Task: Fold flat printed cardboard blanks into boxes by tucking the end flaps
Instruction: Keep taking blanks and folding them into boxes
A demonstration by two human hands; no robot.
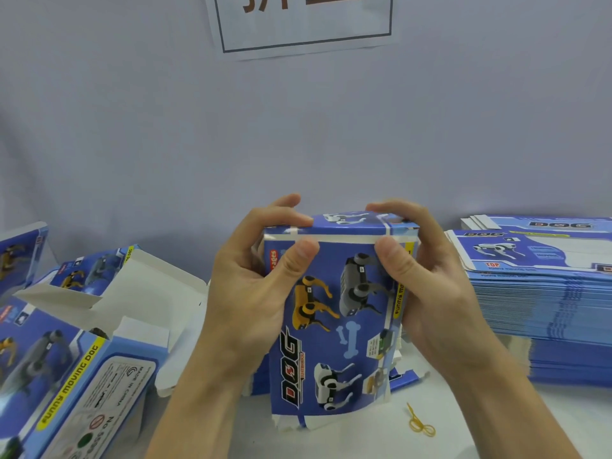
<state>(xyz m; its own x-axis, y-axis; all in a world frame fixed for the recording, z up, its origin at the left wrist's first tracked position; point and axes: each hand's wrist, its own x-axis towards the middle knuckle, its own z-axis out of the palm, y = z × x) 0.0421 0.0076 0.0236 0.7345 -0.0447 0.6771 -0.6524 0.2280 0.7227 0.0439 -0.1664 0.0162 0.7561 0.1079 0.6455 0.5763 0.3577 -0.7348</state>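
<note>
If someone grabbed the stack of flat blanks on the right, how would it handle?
The stack is probably heavy: many sheets deep. The top blanks sit askew, so they would likely slide off if it is pushed. A single sheet is probably light and bendy.

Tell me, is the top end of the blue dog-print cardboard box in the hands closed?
Closed: the blue dog-print cardboard box has its top flap folded flat, with both hands' fingers gripping that edge. The bottom flaps hang open.

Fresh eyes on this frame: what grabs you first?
Dead centre, the left hand and right hand grip an upright blue box printed with robot dogs, thumbs pressing near its top edge. At right sits a tall stack of flat blanks; at left, folded boxes lie with flaps open.
</note>
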